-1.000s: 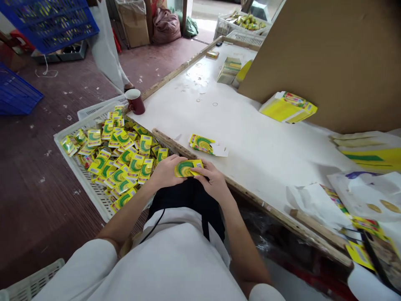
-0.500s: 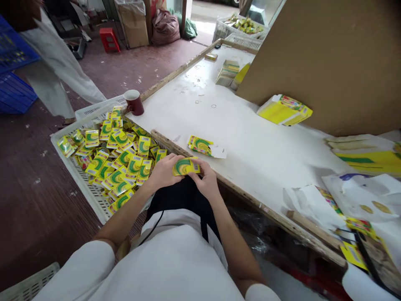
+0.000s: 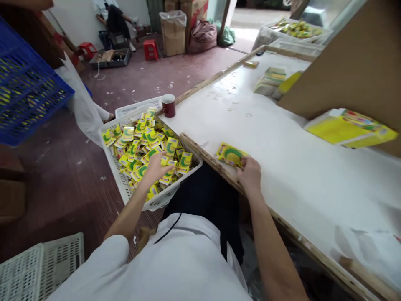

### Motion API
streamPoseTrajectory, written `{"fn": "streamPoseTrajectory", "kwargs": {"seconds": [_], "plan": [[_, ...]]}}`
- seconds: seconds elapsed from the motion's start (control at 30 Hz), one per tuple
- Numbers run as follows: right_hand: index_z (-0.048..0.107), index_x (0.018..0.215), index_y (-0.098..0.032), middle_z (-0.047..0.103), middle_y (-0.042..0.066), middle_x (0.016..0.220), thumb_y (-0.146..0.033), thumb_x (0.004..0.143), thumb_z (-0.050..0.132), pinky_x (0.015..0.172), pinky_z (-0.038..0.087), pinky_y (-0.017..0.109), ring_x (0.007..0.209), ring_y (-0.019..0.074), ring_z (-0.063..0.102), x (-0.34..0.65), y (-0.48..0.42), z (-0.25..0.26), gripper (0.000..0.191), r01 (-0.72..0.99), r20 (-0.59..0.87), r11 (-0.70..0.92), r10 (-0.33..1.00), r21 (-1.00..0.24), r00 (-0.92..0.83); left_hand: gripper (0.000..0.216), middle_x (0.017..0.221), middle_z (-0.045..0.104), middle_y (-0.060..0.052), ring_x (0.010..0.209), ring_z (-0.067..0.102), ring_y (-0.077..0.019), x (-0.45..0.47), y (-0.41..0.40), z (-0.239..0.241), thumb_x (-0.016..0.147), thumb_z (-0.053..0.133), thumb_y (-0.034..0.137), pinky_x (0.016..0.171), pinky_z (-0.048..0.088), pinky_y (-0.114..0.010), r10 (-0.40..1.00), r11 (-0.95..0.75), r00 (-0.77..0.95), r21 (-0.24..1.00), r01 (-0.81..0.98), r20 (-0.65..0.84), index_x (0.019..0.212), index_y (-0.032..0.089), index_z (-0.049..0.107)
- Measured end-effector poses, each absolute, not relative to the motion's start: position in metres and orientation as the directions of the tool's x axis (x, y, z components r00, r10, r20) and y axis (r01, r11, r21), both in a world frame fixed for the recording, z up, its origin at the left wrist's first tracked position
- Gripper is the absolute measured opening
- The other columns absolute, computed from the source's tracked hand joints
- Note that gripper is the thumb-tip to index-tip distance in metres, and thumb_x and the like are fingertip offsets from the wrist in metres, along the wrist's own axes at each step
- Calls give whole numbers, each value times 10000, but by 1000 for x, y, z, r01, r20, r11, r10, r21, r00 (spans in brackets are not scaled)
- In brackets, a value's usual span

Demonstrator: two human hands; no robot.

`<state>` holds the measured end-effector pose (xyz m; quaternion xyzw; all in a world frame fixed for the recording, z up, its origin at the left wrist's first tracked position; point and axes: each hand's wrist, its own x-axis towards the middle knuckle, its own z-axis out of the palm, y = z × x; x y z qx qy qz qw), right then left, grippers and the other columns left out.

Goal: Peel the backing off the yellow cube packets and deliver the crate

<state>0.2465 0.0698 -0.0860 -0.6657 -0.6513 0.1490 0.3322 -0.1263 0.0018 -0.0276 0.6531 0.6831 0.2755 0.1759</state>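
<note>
My right hand [image 3: 250,175] clamped on a small yellow-and-green packet stack [image 3: 231,154] at the desk [image 3: 282,167] edge, my left hand [image 3: 156,165] spread over matching glossy packets [image 3: 147,142] heaped beneath it in a white crate [image 3: 125,188], fingers apart.

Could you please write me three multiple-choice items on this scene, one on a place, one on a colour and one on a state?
1. Where is the left hand?
A. over the packets in the white crate
B. on the mug
C. on the floor

2. What colour is the mug?
A. blue
B. dark red
C. white

3. What is the right hand doing?
A. hanging free
B. touching a small stack on the table
C. gripping the mug

A: the fingers rest among the crate's packets. B: the mug by the crate is dark red. B: the fingers rest on the stack's edge.
</note>
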Motion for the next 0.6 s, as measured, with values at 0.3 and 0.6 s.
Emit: {"fn": "streamPoseTrajectory", "kwargs": {"seconds": [0.3, 0.6], "plan": [[487, 949, -245, 594, -23, 774, -358, 573, 861, 645, 496, 327, 689, 173, 577, 184, 3, -41, 542, 30, -34, -33, 999, -999, -20, 777, 1299, 628, -125, 1275, 556, -301, 12, 19, -19, 656, 833, 511, 1026, 471, -426, 952, 86, 305, 951, -298, 9, 1319, 222, 549], [597, 1115, -253, 637, 31, 1045, -323, 693, 842, 797, 521, 283, 932, 153, 616, 136, -41, -18, 493, -207, 39, 16, 994, -978, -105, 346, 641, 451, 49, 585, 512, -80, 42, 26, 16, 810, 672, 495, 641, 480, -224, 991, -51, -120, 666, -744, -59, 808, 186, 516]]}}
